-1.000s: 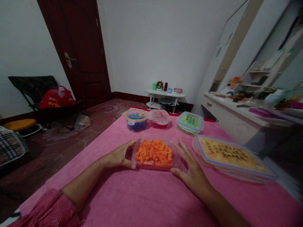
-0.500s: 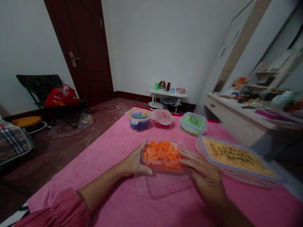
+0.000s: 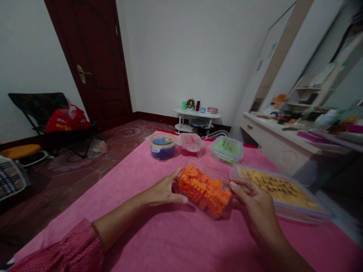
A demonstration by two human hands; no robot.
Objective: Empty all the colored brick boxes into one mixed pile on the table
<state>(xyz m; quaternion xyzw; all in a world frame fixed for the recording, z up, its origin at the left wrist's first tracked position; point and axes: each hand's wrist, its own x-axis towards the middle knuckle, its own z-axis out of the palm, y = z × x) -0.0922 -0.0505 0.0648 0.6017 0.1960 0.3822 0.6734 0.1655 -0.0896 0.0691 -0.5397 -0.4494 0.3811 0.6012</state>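
Observation:
A clear plastic box of orange bricks (image 3: 204, 190) is tilted in the middle of the pink cloth (image 3: 170, 238), its right end low. My left hand (image 3: 161, 192) grips the box's left end with the fingers wrapped round it. At the box's right end, my right hand (image 3: 256, 207) holds it with curled fingers. The box has no lid on it.
A large lidded box of yellow pieces (image 3: 279, 190) lies just right of my right hand. Behind stand a round blue tub (image 3: 162, 145), a red box (image 3: 192, 143) and a green box (image 3: 227, 148). A dresser (image 3: 283, 143) is to the right, a chair (image 3: 51, 121) at the left.
The orange box went from flat on the cloth to lifted and tipped, right end down. Both hands closed on its ends. The clear lid seen under it a moment ago is out of sight.

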